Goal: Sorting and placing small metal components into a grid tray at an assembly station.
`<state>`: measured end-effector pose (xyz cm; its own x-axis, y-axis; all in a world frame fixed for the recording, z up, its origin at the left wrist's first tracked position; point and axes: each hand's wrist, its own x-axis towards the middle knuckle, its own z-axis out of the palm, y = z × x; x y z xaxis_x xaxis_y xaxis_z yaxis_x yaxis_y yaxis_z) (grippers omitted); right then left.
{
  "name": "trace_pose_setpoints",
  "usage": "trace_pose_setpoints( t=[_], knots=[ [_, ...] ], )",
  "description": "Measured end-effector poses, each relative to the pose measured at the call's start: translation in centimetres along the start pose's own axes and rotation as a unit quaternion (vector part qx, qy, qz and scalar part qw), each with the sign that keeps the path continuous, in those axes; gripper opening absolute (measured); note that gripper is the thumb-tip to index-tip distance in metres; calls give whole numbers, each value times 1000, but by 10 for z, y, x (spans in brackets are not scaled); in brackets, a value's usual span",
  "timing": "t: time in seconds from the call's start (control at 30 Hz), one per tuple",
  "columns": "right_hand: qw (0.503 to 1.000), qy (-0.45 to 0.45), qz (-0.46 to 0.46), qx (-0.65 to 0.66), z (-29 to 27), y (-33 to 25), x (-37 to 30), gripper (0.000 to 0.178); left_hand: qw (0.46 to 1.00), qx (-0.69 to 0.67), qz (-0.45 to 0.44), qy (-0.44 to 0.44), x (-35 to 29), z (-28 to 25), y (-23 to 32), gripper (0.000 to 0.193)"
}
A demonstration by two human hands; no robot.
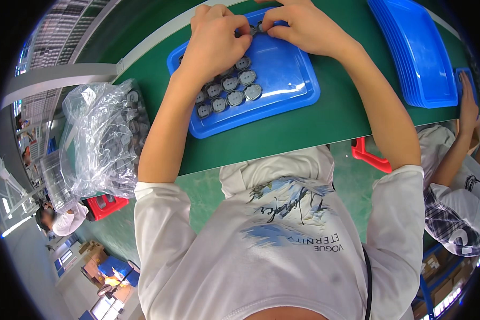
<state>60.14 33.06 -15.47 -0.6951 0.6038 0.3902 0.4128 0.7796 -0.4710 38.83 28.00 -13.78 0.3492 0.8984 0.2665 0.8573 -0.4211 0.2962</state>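
A shallow blue tray (pixel 282 80) lies on the green table, with rows of small round grey parts (pixel 230 84) with dark rims on its left side. My left hand (pixel 216 40) is over the tray's far left part, thumb and fingers pinched at a round grey part that they mostly cover. At the far edge of the tray, my right hand (pixel 306 26) closes thumb and fingertips on another round grey part (pixel 260 26). Both pairs of fingertips are close together. My left hand and forearm hide some of the rows.
A clear plastic bag (pixel 104 133) full of similar grey parts sits at the table's left edge. Nested blue trays (pixel 418 53) are stacked at the far right. Another person's hand (pixel 468 104) is beyond them. A red stool (pixel 370 154) stands below the table's near edge.
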Motion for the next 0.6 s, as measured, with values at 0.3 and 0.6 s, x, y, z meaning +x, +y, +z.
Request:
trace_pose_setpoints(
  t=[0.3,0.6],
  knots=[
    [1000,-20,-15,7,-2,5,3,13,1000,0,25,5,-13,-12,-5,18],
    [999,-37,1,3,-4,5,1,16,995,-46,58,-66,-67,-20,11,74]
  ],
)
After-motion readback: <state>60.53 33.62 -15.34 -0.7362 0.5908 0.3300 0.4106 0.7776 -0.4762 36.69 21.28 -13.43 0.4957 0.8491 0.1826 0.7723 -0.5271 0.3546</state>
